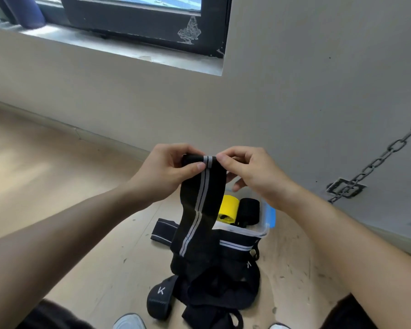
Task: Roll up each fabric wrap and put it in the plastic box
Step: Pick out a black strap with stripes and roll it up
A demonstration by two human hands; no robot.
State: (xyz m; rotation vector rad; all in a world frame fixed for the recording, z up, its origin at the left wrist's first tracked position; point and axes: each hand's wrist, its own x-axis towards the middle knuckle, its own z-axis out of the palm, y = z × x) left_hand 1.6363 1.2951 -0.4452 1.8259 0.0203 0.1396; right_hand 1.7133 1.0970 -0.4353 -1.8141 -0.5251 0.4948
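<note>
1. Both hands are raised side by side and hold the top end of one black striped wrap [201,200].
2. The left hand [166,169] has its fingers curled round the top edge. Its thumb presses on the front face, just beside the double white stripe.
3. The right hand [249,173] pinches the same edge at its right corner between thumb and forefinger. Its other fingers are loosely curled behind the fabric.
4. Between the two grips the top edge is turned over into a small, tight fold. The rest hangs down unrolled.
5. Directly below the grip, the hanging end meets a pile of black wraps [214,281] on the wooden floor [57,186]. One of them bears a white "K".
6. Below the grip and to its left, a second striped wrap [163,231] lies flat on the floor, just beside the pile.
7. Below the grip and slightly right, beyond the pile, stands the open clear plastic box [259,231]. It holds a yellow roll [228,210] and a black roll [248,207], side by side.
8. Beyond the grip is a beige wall [294,91]. A chain [389,150] hangs well to the right, and a dark-framed window [140,22] sits above and to the left.
</note>
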